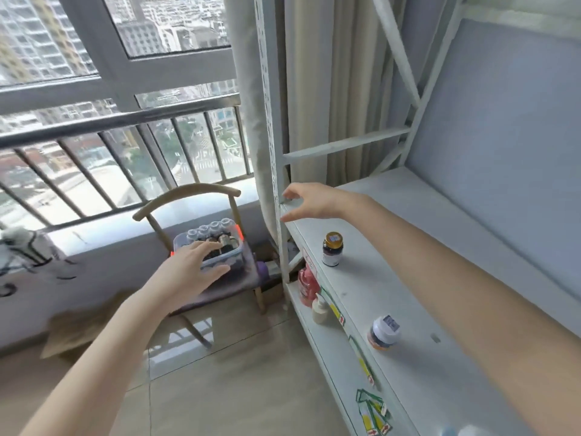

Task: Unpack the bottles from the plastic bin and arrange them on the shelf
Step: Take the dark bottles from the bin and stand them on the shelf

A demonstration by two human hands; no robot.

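Note:
A clear plastic bin [234,254] with orange latches stands on a chair seat and holds several bottles [220,229] with white and gold caps. My left hand [191,272] hovers over the bin's near side, fingers spread, holding nothing. My right hand [311,201] is stretched over the far left corner of the white shelf [424,262], fingers loosely extended and empty. Two bottles stand on that shelf: a dark one with a gold cap [332,249] and a white-capped orange one [383,333] nearer to me.
The chair [188,199] has a curved wooden back and stands by a railed window. The shelf's upright post [273,146] rises between bin and shelf. On the lower shelf stand a red bottle [307,286] and a cream bottle [320,311]. Cardboard lies on the floor at left.

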